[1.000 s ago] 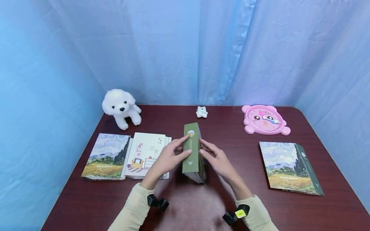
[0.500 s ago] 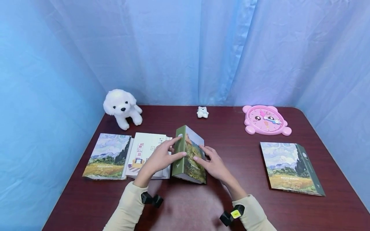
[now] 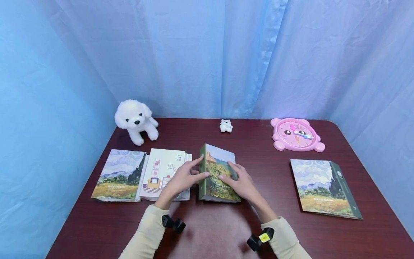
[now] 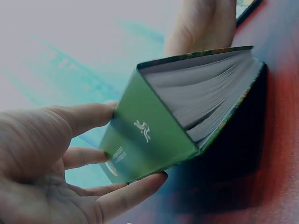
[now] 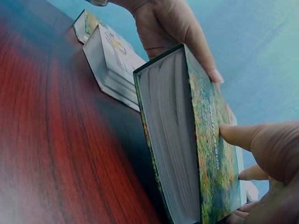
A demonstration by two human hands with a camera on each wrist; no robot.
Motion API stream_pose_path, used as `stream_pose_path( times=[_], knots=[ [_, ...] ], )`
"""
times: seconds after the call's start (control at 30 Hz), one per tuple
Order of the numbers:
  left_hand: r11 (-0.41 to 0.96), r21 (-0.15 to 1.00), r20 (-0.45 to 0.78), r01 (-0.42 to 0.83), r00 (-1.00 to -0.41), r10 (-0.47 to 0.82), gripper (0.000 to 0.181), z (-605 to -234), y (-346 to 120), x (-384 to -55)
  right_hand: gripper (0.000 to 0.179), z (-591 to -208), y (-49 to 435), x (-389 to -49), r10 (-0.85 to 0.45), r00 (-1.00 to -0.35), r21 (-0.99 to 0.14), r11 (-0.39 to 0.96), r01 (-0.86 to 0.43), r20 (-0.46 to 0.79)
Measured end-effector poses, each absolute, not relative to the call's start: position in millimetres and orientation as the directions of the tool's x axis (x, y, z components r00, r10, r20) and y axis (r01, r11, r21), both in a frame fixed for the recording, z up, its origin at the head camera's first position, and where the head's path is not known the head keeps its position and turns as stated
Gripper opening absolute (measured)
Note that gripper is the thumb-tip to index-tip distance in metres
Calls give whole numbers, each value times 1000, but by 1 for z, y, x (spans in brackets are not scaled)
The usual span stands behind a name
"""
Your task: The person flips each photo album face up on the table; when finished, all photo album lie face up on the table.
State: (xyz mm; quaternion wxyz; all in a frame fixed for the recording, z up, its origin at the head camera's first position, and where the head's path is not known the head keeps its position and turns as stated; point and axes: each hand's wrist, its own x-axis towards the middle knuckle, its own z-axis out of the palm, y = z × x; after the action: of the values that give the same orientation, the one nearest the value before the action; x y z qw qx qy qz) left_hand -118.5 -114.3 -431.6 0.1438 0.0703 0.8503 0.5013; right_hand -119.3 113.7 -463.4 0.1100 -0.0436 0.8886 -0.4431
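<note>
A photo album (image 3: pixel 220 178) with a garden painting on its cover and a green spine (image 4: pixel 140 126) is held tilted at the middle of the table. My left hand (image 3: pixel 185 177) holds it at the spine side, thumb near the cover's edge and fingers along the spine and beneath it. From the other side my right hand (image 3: pixel 242 181) grips the album, its thumb on the front cover and its fingers at the right edge. White page edges (image 5: pixel 166 135) show between the covers in the right wrist view.
Left of the held album lie a white album with a drawn room (image 3: pixel 161 172) and a landscape photo album (image 3: pixel 121 176). Another landscape album (image 3: pixel 323 189) lies at the right. Behind stand a plush dog (image 3: pixel 136 120), a small white bear figure (image 3: pixel 225 126) and a pink toy clock (image 3: pixel 295 133).
The album has turned from spine up to its front cover facing up, tilting down to the right. Both hands have turned with it, the right thumb coming onto the cover.
</note>
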Motion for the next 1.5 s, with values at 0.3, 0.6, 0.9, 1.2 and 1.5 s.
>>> stream_pose_path(
  times=[0.3, 0.6, 0.9, 1.2, 1.5],
  knots=[
    [509, 860, -202, -46, -945, 257, 69, -440, -110, -120, 77, -466, 114, -121, -188, -973, -751, 660, -23, -136],
    [557, 826, -254, -81, -937, 241, 68, -444, -108, -123, 75, -470, 114, -121, -193, -976, -696, 715, -69, -102],
    [436, 881, -311, -184, -920, 240, 69, -450, -112, -123, 72, -470, 114, -118, -229, -972, -683, 719, -126, -62],
    [430, 880, -324, -204, -919, 226, 67, -447, -115, -123, 71, -473, 114, -116, -252, -967, -683, 712, -161, -35],
    [455, 868, -314, -198, -929, 195, 66, -448, -117, -123, 70, -475, 112, -114, -257, -966, -675, 715, -181, -14]
  ],
)
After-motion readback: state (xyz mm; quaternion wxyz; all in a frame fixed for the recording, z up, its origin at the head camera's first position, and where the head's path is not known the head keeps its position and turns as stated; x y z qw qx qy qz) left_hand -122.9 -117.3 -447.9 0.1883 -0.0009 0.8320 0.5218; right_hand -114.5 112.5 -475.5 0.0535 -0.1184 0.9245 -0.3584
